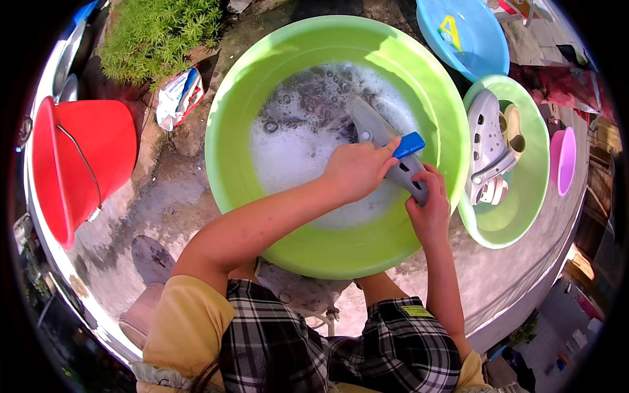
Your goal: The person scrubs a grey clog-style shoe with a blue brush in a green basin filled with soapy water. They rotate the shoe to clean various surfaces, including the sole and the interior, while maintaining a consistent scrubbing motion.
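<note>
Over the soapy water of the large round lime-green plastic basin [236, 118]: left hand [357, 169] gripping a small blue rectangular brush [409, 145], right hand [429, 211] clasping a grey rubber clog [383, 141]. Left of the basin, a crumpled white-and-blue packet [178, 97].

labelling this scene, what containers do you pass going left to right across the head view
red plastic bucket → large lime green plastic basin of soapy water → smaller green plastic basin holding grey clogs → small pink plastic bowl
</note>
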### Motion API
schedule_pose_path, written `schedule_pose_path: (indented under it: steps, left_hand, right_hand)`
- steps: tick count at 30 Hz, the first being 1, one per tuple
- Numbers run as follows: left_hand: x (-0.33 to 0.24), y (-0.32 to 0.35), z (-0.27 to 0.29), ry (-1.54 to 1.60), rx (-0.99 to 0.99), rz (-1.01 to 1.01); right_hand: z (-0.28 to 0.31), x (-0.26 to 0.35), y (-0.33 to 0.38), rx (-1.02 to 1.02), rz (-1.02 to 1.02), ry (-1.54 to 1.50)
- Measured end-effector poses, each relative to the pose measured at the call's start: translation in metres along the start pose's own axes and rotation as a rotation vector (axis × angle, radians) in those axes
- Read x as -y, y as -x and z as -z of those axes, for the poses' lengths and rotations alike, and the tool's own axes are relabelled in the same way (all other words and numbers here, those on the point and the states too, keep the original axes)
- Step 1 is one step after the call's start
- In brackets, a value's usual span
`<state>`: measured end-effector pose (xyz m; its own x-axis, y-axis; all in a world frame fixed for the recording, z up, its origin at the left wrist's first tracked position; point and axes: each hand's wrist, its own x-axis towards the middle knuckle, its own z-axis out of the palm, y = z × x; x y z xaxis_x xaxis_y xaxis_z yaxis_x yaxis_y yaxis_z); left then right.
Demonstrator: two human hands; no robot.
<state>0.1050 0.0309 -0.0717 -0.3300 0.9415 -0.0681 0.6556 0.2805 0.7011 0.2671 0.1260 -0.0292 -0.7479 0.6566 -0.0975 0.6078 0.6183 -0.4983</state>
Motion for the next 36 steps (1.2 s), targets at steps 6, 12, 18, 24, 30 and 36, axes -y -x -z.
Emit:
schedule_pose_path:
  steps: [6,12,18,24,30,36]
  left_hand:
    - [0.106,-0.039,0.019,-0.317,-0.146,0.399]
    - [0.135,-0.026,0.012,0.13,-0.153,0.606]
    - [0.026,-0.006,0.013,0.031,-0.038,0.133]
    - [0.035,-0.026,0.014,-0.164,-0.018,0.237]
    - [0.06,-0.028,0.011,-0.161,-0.002,0.274]
    - [0.004,0.002,-0.006,0.013,0.02,0.074]
  right_hand:
    - [-0.001,0.008,0.0,0.009,0.041,-0.014]
    - [-0.004,0.008,0.002,0.007,0.041,-0.004]
    - [-0.003,0.005,0.007,0.005,0.086,0.062]
    - [-0.011,0.003,0.006,-0.022,0.126,0.081]
    - [-0.012,0.0,0.011,0.018,0.162,0.168]
    - [-0.011,0.0,0.007,0.012,0.14,0.165]
